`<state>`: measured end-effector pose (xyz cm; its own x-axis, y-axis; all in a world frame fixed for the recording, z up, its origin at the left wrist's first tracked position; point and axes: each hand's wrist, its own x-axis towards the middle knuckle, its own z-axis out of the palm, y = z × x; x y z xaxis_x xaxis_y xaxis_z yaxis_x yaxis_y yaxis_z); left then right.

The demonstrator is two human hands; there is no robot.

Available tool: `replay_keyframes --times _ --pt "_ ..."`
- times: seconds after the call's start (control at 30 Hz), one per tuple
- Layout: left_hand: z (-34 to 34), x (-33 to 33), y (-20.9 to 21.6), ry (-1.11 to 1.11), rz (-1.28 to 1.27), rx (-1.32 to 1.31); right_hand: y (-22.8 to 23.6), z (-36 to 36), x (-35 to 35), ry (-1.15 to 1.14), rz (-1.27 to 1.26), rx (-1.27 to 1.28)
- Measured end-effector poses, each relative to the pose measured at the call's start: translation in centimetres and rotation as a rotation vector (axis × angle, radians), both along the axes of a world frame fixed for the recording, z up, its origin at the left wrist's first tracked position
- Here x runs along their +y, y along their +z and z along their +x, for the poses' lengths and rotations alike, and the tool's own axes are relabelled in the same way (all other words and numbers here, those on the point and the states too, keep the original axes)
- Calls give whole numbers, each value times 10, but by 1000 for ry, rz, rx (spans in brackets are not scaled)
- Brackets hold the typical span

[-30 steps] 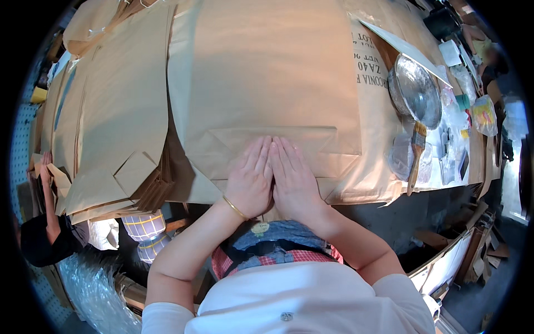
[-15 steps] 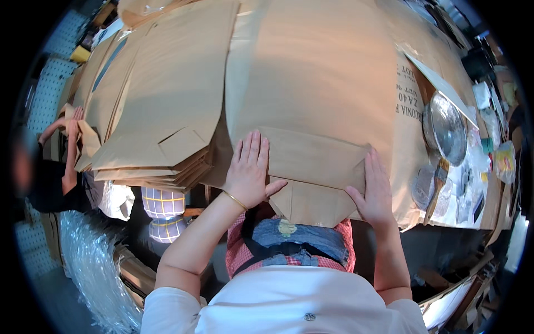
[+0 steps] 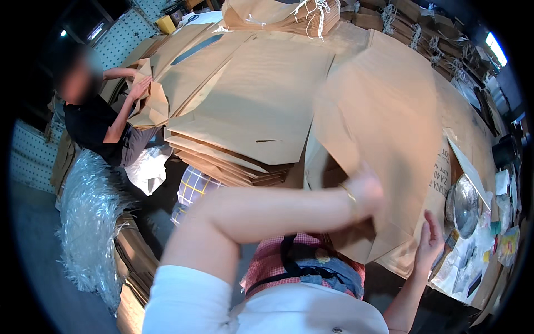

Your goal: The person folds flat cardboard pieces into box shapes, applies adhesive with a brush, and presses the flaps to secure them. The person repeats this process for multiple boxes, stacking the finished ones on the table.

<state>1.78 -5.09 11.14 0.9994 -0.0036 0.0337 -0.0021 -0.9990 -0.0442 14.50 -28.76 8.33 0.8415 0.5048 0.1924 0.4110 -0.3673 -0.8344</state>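
Observation:
A large brown paper bag (image 3: 389, 128) lies at a slant in front of me, its near left edge raised over a dark gap. My left hand (image 3: 368, 195), with a gold bangle at the wrist, reaches across to the bag's near part. Motion smears its fingers, so I cannot tell their grip. Beside the bag's near right edge, my right hand (image 3: 429, 240) is open, fingers up and thumb apart. To the left lies a stack of flat paper bags (image 3: 245, 111) with folded bottoms.
At the right are a metal bowl (image 3: 463, 206), a brush (image 3: 445, 250) and a white board (image 3: 467, 161). A tied bundle of bags (image 3: 283, 19) lies at the far side. On the left, a co-worker (image 3: 92, 122) handles a paper bag (image 3: 151, 100). Clear plastic strands (image 3: 89, 222) hang nearby.
My left hand has swept right across my body, and the bag has turned and lifted at its left. My right hand has come off the bag's folded end. The view has swung left.

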Motion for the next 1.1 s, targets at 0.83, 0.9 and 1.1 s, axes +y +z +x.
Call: replay_keyframes --times 0.83,0.9,1.1 --pt "-113 60 18 97 -250 -224 -29 30 -24 168 -480 -202" --pt "-51 46 -22 112 -246 -157 -50 45 4 193 -449 -223" --pt "34 103 -65 414 -755 385 -35 78 55 444 -717 157"
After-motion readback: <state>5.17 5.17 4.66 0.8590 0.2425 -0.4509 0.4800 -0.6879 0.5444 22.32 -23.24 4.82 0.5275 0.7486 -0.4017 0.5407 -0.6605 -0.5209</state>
